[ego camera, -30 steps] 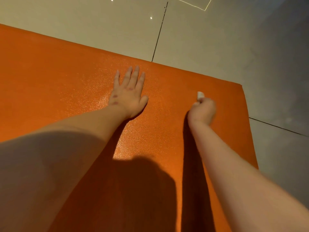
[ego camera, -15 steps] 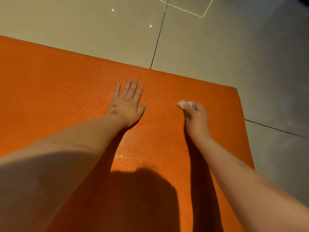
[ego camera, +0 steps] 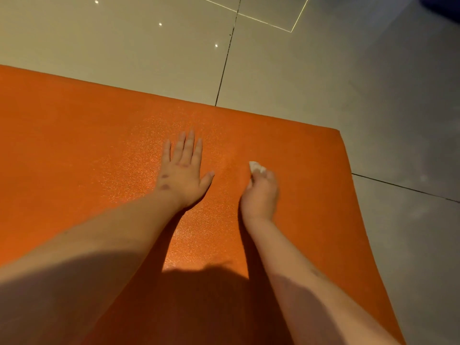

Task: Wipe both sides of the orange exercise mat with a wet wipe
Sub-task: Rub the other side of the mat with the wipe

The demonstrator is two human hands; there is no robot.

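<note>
On a tiled floor (ego camera: 323,70), the orange mat (ego camera: 87,145) lies flat. The left hand (ego camera: 183,173) presses it, fingers straight; the right hand (ego camera: 261,192) pinches a wipe (ego camera: 256,167) mid-mat. The underside likely remains unwiped.

Head-worn wide view, facing forward and down, close above orange mat (ego camera: 87,145)

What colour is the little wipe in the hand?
White. The wet wipe peeks out from the right hand in the head view.
</note>
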